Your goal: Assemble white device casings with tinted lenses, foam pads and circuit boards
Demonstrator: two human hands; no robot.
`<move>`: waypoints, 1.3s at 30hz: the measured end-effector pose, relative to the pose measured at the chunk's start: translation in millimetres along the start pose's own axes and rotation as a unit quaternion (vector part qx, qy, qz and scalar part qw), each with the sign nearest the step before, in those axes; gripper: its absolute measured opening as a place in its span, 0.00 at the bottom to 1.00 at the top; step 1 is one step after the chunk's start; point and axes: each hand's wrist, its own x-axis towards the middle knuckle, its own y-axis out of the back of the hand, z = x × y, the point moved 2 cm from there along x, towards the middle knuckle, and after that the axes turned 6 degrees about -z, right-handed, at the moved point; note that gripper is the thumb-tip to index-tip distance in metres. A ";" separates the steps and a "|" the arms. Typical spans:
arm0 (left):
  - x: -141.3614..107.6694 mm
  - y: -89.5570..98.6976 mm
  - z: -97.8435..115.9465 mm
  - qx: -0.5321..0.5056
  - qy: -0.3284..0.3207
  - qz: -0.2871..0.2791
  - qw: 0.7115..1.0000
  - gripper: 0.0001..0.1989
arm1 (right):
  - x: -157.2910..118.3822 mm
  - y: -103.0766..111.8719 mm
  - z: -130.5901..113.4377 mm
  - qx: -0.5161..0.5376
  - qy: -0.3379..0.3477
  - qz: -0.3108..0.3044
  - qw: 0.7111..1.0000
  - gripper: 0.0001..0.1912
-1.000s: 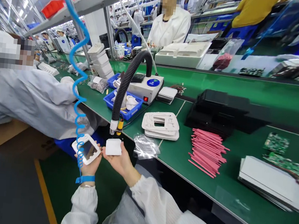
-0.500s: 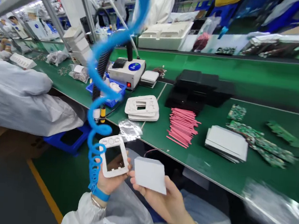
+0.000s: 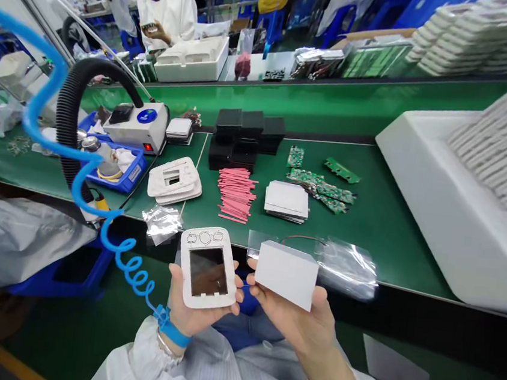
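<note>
Blue tray (image 3: 133,178): on the desk (image 3: 381,221), well left of the pink strips.
White covers (image 3: 175,182): stacked left of the strips.
Left hand (image 3: 194,321): nearer than the strips and slightly left, fingers curled round the edges of the white case (image 3: 205,237); best gripped by its rim, fingertips off the screen (image 3: 208,273).
Pink strips (image 3: 237,194): a loose pile.
Right hand (image 3: 304,334): nearer than the strips and right, fingers and thumb pinching the white block (image 3: 286,275); a light, level grip suits it.
Circuit boards (image 3: 321,188): right of the strips.
</note>
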 end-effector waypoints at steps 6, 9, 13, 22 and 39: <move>4.0 1.9 -3.9 0.009 0.003 0.032 0.999 0.47 | 6.2 -2.6 -10.1 -0.287 0.088 -0.015 0.954 0.28; 6.8 2.5 -6.2 0.013 0.009 0.055 0.998 0.44 | 16.5 -12.2 -18.8 -0.533 0.191 -0.063 0.822 0.31; 14.3 -1.1 -10.8 0.024 0.047 0.012 0.999 0.45 | 27.3 -18.3 -21.1 -0.662 0.279 -0.142 0.681 0.27; 22.4 -0.8 -10.7 0.045 0.048 -0.038 0.997 0.47 | 28.2 -11.7 -13.2 -0.686 0.295 -0.108 0.657 0.20; 20.7 4.1 -9.0 0.139 0.013 -0.069 0.988 0.47 | 28.8 -9.0 -20.2 -0.446 0.028 0.043 0.894 0.12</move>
